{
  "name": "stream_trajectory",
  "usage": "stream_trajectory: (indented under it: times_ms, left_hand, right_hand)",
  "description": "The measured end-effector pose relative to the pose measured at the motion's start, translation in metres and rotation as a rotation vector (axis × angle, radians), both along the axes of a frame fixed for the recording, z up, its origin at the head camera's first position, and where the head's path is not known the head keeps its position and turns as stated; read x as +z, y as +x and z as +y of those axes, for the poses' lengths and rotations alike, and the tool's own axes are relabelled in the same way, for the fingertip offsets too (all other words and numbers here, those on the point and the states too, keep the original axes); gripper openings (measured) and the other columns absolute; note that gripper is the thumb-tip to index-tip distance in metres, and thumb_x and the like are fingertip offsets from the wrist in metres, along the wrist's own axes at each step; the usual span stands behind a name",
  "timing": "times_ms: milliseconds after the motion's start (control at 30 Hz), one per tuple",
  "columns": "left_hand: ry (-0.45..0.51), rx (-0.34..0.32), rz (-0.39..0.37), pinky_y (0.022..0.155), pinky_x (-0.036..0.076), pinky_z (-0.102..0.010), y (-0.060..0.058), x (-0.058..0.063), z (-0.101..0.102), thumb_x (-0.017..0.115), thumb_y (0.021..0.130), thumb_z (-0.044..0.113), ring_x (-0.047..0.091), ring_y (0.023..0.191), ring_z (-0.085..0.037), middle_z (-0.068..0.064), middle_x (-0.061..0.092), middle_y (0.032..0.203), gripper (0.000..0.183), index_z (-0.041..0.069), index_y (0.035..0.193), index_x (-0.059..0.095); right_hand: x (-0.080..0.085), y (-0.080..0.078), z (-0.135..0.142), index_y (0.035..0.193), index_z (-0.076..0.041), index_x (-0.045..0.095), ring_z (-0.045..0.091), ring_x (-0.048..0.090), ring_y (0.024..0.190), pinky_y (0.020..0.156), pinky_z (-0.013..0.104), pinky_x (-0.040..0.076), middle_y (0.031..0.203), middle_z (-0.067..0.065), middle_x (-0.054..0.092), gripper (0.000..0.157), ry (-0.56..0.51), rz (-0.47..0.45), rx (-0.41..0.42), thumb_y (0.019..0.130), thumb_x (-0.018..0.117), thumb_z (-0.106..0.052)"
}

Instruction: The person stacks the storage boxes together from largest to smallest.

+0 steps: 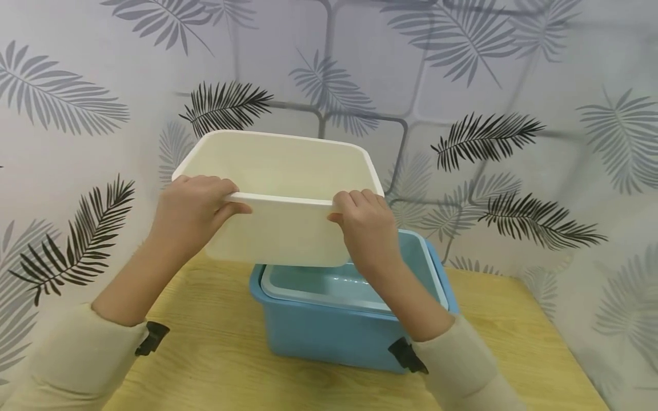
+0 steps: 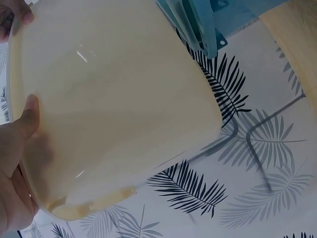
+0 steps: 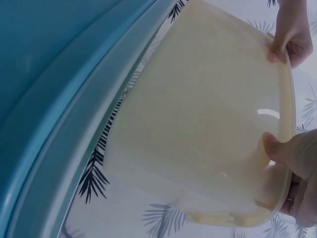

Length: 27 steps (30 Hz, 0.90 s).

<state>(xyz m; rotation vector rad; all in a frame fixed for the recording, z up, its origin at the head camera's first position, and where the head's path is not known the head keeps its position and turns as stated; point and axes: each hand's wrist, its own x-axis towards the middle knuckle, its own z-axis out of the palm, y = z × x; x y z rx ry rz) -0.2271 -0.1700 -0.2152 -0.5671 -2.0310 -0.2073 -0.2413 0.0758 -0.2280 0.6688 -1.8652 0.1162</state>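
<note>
A cream plastic bin (image 1: 277,234) is held up in the air, tilted so that its inside shows in the head view. My left hand (image 1: 192,208) grips its near rim at the left, fingers over the edge and thumb on the outer wall. Toward the right end of the same rim, my right hand (image 1: 367,228) holds on in the same way. Both wrist views show the smooth outer wall with a thumb (image 2: 30,113) pressed on it. Below and to the right stands a blue bin (image 1: 334,339) with a light blue bin (image 1: 329,303) nested inside it.
The blue bins rest on a wood-grain table (image 1: 205,342), whose right edge slants toward the front. Behind rises a pale wall (image 1: 370,57) with grey and black leaf prints. The cream bin overlaps the left part of the nested bins in the head view.
</note>
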Motion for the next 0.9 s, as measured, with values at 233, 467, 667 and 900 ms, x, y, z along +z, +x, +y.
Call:
stream_trajectory:
  times_ms: [233, 467, 667, 900]
  left_hand:
    - [0.007, -0.010, -0.037, 0.053, 0.040, -0.036, -0.001, -0.001, 0.018, 0.074, 0.067, 0.031, 0.052, 0.054, -0.025, -0.006, 0.057, 0.057, 0.029, 0.008, 0.067, 0.056]
    - [0.010, -0.011, -0.075, 0.055, 0.038, -0.036, 0.000, -0.003, 0.032, 0.074, 0.069, 0.030, 0.055, 0.057, -0.027, -0.007, 0.059, 0.060, 0.028, 0.007, 0.071, 0.060]
    - [0.019, -0.018, -0.086, 0.053, 0.037, -0.034, 0.002, -0.005, 0.044, 0.074, 0.069, 0.031, 0.053, 0.056, -0.025, -0.007, 0.059, 0.060, 0.028, 0.006, 0.072, 0.061]
    - [0.004, -0.055, -0.023, 0.051, 0.035, -0.032, 0.000, -0.005, 0.058, 0.073, 0.069, 0.032, 0.053, 0.054, -0.024, -0.006, 0.060, 0.060, 0.029, 0.006, 0.071, 0.060]
  right_hand:
    - [0.001, 0.005, 0.018, 0.078, -0.003, 0.057, 0.023, 0.056, 0.067, 0.068, 0.031, 0.048, 0.069, 0.009, 0.061, 0.024, -0.011, -0.059, 0.010, 0.070, 0.077, -0.014]
    - [-0.001, 0.007, 0.034, 0.077, -0.003, 0.055, 0.024, 0.054, 0.065, 0.068, 0.033, 0.048, 0.067, 0.009, 0.059, 0.025, 0.001, -0.029, 0.017, 0.071, 0.074, -0.018]
    - [-0.003, 0.007, 0.044, 0.077, -0.003, 0.054, 0.024, 0.054, 0.065, 0.067, 0.034, 0.048, 0.067, 0.009, 0.059, 0.026, -0.039, -0.010, 0.040, 0.068, 0.076, -0.016]
    - [-0.001, 0.013, 0.059, 0.078, -0.004, 0.056, 0.027, 0.055, 0.066, 0.063, 0.035, 0.047, 0.069, 0.010, 0.061, 0.025, -0.060, -0.045, 0.011, 0.069, 0.075, -0.017]
